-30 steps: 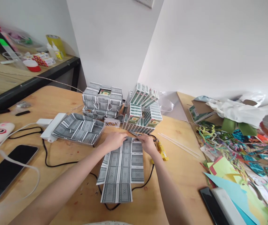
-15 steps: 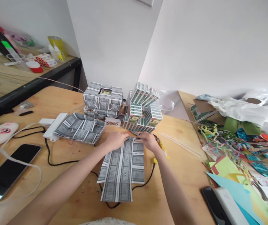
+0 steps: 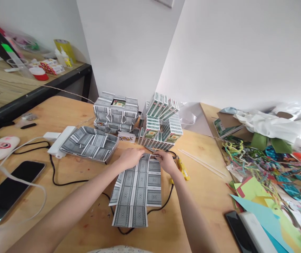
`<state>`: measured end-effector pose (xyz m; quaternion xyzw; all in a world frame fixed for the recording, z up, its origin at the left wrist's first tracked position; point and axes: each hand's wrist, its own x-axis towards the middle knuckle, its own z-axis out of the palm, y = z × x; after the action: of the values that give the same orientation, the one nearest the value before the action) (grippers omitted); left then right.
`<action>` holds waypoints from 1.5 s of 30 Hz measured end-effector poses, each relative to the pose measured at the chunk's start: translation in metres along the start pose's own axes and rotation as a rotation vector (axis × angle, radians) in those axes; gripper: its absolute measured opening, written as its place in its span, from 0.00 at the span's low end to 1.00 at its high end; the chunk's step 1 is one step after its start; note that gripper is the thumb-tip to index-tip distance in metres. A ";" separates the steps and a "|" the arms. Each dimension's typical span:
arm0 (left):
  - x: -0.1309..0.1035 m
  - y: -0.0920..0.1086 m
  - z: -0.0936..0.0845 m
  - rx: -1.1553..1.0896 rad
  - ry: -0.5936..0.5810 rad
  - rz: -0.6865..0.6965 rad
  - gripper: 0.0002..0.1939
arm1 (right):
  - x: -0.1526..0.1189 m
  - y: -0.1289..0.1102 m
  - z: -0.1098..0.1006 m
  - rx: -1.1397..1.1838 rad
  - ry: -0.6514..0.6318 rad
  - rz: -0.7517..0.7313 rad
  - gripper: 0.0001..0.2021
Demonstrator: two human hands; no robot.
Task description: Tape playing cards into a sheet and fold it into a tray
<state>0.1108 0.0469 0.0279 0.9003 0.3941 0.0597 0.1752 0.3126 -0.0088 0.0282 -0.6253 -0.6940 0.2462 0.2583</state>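
A long flat panel of joined grey patterned playing cards (image 3: pixel 137 189) lies on the wooden table in front of me, with flaps at its sides and near end. At its far left corner, my left hand (image 3: pixel 131 157) is closed with its fingertips on the card edge. My right hand (image 3: pixel 166 161) pinches the far right part of the same panel. Behind the hands stand stacked green-and-white card boxes (image 3: pixel 161 123). A bulky structure covered in grey cards (image 3: pixel 116 112) is to their left, and an open card-lined tray (image 3: pixel 92 143) sits nearer.
A white power strip (image 3: pixel 62 142), black cables and a phone (image 3: pixel 13 188) are on the left. A yellow glue gun (image 3: pixel 183 169) lies beside my right hand, with thin white sticks (image 3: pixel 203 163) beyond. Colourful scraps (image 3: pixel 276 168) and another phone (image 3: pixel 240 228) are at the right.
My right hand has shifted slightly, its fingers still at the panel's far edge. My left hand stays in nearly the same place. The panel has barely moved.
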 end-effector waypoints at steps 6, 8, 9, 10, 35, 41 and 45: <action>0.003 0.003 -0.004 0.064 -0.058 0.026 0.13 | -0.004 0.004 0.001 -0.026 0.091 0.070 0.14; 0.004 0.004 -0.004 0.067 -0.069 0.018 0.13 | -0.003 0.004 0.006 0.000 0.117 0.069 0.14; 0.004 0.004 -0.004 0.068 -0.070 0.015 0.13 | -0.003 0.003 0.008 0.013 0.124 0.069 0.14; 0.004 0.005 -0.004 0.068 -0.068 0.013 0.13 | -0.002 0.003 0.010 0.025 0.127 0.069 0.14; 0.006 0.007 0.000 0.013 0.010 -0.055 0.12 | -0.015 0.011 0.044 0.317 0.231 0.178 0.20; 0.004 0.009 -0.003 0.015 0.010 -0.071 0.12 | -0.026 0.004 0.074 0.372 0.463 0.198 0.20; 0.005 0.011 -0.002 0.022 0.011 -0.090 0.12 | -0.031 -0.011 0.089 0.395 0.517 0.308 0.15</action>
<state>0.1212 0.0440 0.0338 0.8832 0.4358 0.0524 0.1654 0.2478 -0.0428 -0.0324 -0.7020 -0.4426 0.2454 0.5011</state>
